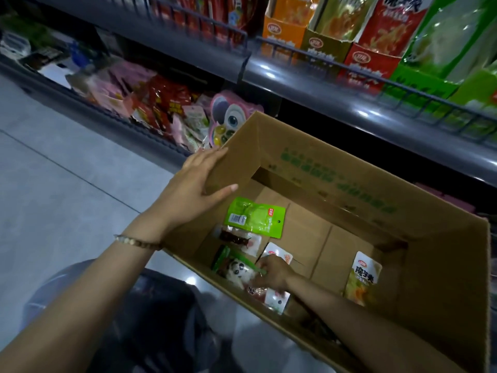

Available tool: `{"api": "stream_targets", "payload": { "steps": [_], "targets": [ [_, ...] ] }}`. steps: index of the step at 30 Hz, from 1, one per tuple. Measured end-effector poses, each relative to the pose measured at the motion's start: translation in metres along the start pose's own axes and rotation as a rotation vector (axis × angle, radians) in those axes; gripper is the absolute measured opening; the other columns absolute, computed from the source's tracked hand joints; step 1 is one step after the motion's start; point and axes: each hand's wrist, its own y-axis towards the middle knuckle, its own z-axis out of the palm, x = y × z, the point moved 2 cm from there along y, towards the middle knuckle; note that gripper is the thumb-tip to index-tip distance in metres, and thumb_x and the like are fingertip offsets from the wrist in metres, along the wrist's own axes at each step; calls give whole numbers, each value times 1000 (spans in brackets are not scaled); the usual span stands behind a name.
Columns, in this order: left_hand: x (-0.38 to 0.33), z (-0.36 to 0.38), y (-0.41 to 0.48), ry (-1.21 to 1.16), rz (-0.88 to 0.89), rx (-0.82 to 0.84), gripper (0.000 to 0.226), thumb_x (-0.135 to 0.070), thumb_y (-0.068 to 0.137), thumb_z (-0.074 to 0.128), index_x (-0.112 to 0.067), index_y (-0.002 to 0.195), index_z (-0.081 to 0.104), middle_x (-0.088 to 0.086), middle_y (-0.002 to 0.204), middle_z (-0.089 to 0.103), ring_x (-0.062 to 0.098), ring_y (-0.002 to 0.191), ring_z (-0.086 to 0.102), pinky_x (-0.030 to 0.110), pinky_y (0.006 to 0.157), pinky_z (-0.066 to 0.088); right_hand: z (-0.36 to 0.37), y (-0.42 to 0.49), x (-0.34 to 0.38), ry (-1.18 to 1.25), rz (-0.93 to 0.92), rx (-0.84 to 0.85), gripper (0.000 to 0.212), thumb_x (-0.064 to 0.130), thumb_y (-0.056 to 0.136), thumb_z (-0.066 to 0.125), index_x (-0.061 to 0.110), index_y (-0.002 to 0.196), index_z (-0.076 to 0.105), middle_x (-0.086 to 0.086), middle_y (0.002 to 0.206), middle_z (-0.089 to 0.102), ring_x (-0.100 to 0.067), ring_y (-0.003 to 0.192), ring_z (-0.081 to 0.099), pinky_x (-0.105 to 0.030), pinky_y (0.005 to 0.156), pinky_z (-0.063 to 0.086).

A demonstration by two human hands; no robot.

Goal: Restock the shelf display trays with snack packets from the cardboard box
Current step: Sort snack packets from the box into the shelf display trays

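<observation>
Cardboard is clamped by the left hand (196,184): the side wall of the box (336,170) is held in its grip, thumb inside, fingers outside. The right hand (273,273) is placed inside the box, on packets (236,267) at the near corner; whether its grip is closed on one cannot be told. A green packet (255,219) lies flat beside them.

The right hand (271,274) is blurred, grip unclear; the cardboard box (443,278) runs off-frame.

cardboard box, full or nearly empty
Nearly empty. Most of the cardboard box floor shows bare; only a few snack packets lie at one end, and one yellow packet leans against a wall.
</observation>
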Motion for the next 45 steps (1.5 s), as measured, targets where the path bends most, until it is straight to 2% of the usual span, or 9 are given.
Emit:
{"api": "stream_targets", "payload": {
  "steps": [5,9,12,16,20,26,35,41,45],
  "targets": [
    [0,0,1,1,-6,4,83,-68,78,48,-28,148,25,-6,154,25,16,143,17,46,115,25,-45,6,11,278,-155,-104,20,20,76,78,5,86,72,13,77,59,8,69,55,-9,66,38],
    [-1,0,1,56,8,7,85,-69,77,45,-30,148,23,-8,153,24,15,142,19,46,114,27,-87,35,11,216,-140,-371,11,28,76,77,26,79,67,-5,114,55,-22,117,45,-37,102,36],
    [-3,0,1,97,15,-3,86,-70,75,45,-30,148,23,-7,153,24,13,140,20,42,113,27,-96,54,3,77,97,-343,32,33,83,70,21,112,64,-4,146,30,-27,139,23,-35,114,23],
    [-2,2,1,126,35,-15,85,-71,78,50,-30,148,23,-7,153,24,13,139,21,40,111,27,-88,60,1,289,161,-410,25,21,81,73,17,98,55,-3,135,36,-22,127,40,-21,105,32],
    [0,3,1,168,43,-14,86,-71,76,47,-31,148,24,-6,152,25,13,139,21,41,111,27,-82,56,-4,489,181,-403,37,10,76,76,24,76,41,-3,97,54,-17,73,53,-31,63,49],
    [-20,5,7,240,233,-75,76,-66,83,43,-27,147,27,-4,155,20,15,144,12,40,116,14,-125,4,12,368,-21,-274,33,9,74,78,9,101,60,0,104,58,-12,92,55,-21,75,47],
    [-88,60,33,-54,-78,818,62,-47,74,75,-21,127,54,-2,116,67,14,101,65,31,92,51,-219,-131,91,-115,-315,-13,18,10,74,78,8,90,72,7,77,70,6,63,60,-9,63,45],
    [-120,60,18,-564,-145,751,24,-19,87,66,-4,107,66,12,105,70,23,94,67,34,90,53,-264,-176,86,-495,-426,-657,52,38,72,78,26,120,61,6,119,62,-9,110,50,-24,95,29],
    [-146,53,21,-837,-156,375,18,-11,82,70,-12,99,67,1,88,74,17,81,70,26,73,57,-269,-207,75,101,-360,-1031,72,36,72,79,17,127,37,-1,126,37,-11,117,37,-23,97,32]
  ]
}}
